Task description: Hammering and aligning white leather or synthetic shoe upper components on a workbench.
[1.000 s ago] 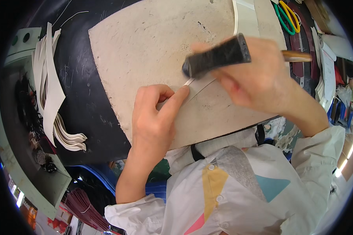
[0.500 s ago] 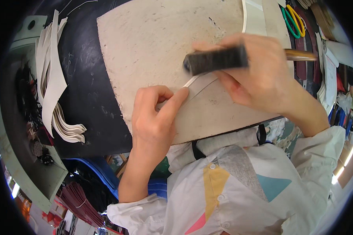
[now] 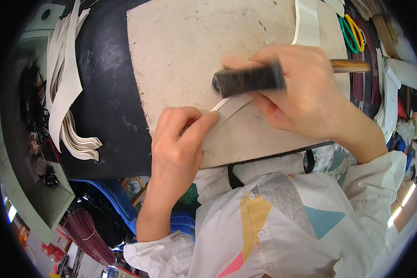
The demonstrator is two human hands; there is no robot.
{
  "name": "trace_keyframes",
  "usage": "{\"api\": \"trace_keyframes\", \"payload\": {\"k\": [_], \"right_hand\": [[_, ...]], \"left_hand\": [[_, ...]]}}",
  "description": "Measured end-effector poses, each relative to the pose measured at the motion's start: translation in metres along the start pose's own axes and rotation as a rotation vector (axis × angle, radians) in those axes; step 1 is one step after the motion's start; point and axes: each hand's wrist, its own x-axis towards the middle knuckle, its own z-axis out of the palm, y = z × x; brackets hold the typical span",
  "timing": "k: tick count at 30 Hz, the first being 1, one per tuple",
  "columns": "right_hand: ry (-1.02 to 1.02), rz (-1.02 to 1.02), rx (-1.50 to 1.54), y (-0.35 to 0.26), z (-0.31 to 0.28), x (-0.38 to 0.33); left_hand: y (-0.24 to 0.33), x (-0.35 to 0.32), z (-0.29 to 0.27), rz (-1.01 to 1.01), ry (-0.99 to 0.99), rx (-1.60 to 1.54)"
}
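Head view: left hand [image 3: 177, 139] pinches pale strip [image 3: 235, 106] on beige board [image 3: 180, 55], right hand [image 3: 308, 90] grips hammer [image 3: 249, 81] over it; looks mid-strip, finished length unclear, strip pile [image 3: 70, 95] sits at worktop's [image 3: 111, 116] left.

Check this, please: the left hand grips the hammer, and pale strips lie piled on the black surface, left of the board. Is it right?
Not quite: the head view shows the right hand gripping the hammer, not the left hand. The pale strips do lie piled on the black surface, left of the board.
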Motion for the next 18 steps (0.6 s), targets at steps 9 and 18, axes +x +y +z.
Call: {"api": "trace_keyframes", "payload": {"k": [9, 18], "right_hand": [[0.023, -0.088, 0.056, -0.007, 0.004, 0.011], [0.014, -0.113, 0.129, -0.019, 0.002, 0.022]], "left_hand": [[0.004, -0.008, -0.009, -0.016, -0.009, 0.081], [0.005, -0.020, -0.011, -0.048, 0.007, 0.100]]}}
